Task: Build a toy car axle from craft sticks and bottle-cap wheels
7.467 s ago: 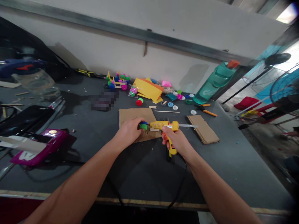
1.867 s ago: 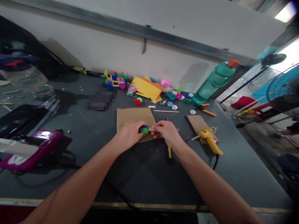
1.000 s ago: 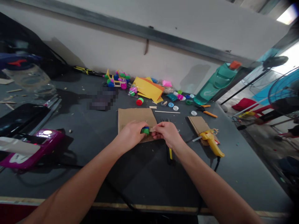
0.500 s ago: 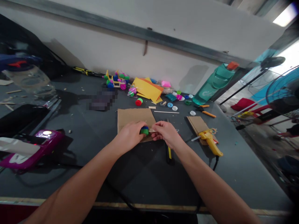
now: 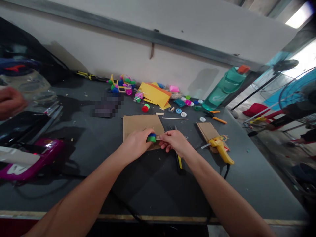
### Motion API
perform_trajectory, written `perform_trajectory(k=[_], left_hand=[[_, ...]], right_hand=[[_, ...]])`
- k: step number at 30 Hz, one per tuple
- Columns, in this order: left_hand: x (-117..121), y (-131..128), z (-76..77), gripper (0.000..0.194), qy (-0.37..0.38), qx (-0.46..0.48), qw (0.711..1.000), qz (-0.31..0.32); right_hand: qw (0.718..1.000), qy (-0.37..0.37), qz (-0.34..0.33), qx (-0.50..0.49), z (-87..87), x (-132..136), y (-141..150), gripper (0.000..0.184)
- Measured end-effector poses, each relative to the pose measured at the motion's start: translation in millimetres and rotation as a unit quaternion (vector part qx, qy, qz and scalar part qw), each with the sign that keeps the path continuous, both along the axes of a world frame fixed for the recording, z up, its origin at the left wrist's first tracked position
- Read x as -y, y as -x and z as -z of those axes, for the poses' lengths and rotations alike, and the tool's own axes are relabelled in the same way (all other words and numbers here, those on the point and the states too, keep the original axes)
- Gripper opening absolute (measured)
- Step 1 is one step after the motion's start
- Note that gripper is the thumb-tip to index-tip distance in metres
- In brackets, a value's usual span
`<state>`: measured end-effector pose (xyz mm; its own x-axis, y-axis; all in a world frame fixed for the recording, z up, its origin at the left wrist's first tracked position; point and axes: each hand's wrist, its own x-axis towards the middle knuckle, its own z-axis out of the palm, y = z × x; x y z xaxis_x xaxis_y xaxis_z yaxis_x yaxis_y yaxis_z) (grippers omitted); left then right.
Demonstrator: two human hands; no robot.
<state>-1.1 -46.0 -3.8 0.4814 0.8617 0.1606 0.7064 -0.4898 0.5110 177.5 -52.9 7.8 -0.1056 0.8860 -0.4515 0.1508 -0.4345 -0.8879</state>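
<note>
By the cardboard's [image 5: 137, 123] right edge, the left hand [image 5: 135, 143] grips caps [image 5: 151, 138], likely light and hard, best held by rims; the right hand [image 5: 174, 141] pinches wood [image 5: 158, 137].

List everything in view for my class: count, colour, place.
Cardboard sheet: one, brown, centre.
Caps: apparently two, blue and green, above the sheet.
Wooden piece: count unclear, pale, beside the caps.
Tool: one, black-yellow, near the sheet.
Glue gun: one, yellow, on smaller cardboard.
Pliers: one, orange-handled, back right.
Bottle: one, teal, back right.
Paper: several sheets, yellow and orange, back.
Small pieces: many, multicoloured, back.
Device: one, purple, left.
Other person's hand: one, left edge.
Left hand: one, holding caps.
Right hand: one, pinching wooden piece.
</note>
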Motion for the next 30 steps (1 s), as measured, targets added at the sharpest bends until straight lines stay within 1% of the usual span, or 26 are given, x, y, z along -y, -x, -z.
perform_trajectory(k=[8,14,20,30], left_hand=[[-2.4,1.1,5.8,0.03,-0.001,0.011,1.0,0.003],[-1.5,0.5,5.3,0.032,0.001,0.008,1.0,-0.004],[-1.4,-0.2,5.7,0.03,-0.005,-0.007,1.0,-0.014],[-1.4,-0.8,6.8,0.028,-0.015,-0.013,1.0,-0.009]], right_hand=[[1.0,-0.01,0.024,0.006,1.1,0.1,4.3,0.019],[1.0,0.001,0.02,-0.006,1.0,-1.4,3.5,0.02],[1.0,0.017,0.021,-0.012,-2.6,-1.2,4.2,0.02],[0.999,0.025,0.026,-0.018,-2.8,-1.3,6.6,0.021]])
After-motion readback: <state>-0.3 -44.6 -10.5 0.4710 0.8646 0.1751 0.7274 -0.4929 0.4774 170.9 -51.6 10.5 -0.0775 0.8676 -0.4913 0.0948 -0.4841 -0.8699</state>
